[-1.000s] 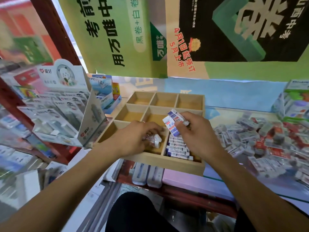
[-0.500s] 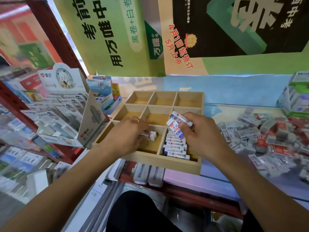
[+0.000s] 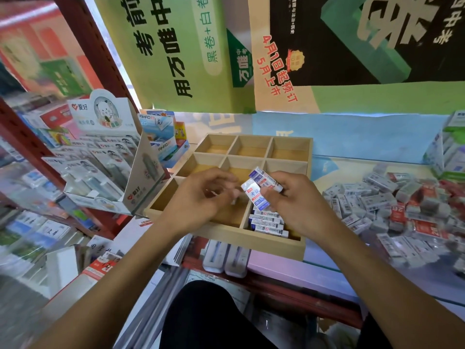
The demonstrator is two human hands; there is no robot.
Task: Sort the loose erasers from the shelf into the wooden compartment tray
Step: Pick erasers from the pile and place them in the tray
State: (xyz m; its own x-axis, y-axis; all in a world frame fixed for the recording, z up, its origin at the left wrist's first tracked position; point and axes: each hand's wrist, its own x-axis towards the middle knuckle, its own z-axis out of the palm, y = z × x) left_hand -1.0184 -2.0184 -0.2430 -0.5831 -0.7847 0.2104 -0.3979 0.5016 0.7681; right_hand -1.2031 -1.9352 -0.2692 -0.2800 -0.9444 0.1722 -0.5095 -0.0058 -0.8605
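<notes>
The wooden compartment tray point(image 3: 226, 236) sits on the shelf in front of me. Its front right cell holds a row of blue-and-white sleeved erasers point(image 3: 267, 223). Just above that cell my right hand point(image 3: 299, 205) pinches two of the same erasers point(image 3: 261, 188). My left hand point(image 3: 201, 200) hovers over the front middle cell with curled, blurred fingers reaching toward those two erasers. A pale blur lies at its fingertips, and I cannot make out whether it holds anything. The loose eraser pile point(image 3: 392, 205) spreads over the shelf to the right.
A cardboard display box point(image 3: 113, 159) of packaged goods stands close to the tray's left, with a blue box point(image 3: 163, 139) behind it. Posters point(image 3: 276, 59) hang low over the tray. White cases point(image 3: 226, 258) lie under the tray's front edge. A red shelf post point(image 3: 83, 36) rises at the left.
My left hand has lifted out of the front middle cell, where it held a small pale eraser, and moved right toward my right hand. The right hand keeps its two erasers.
</notes>
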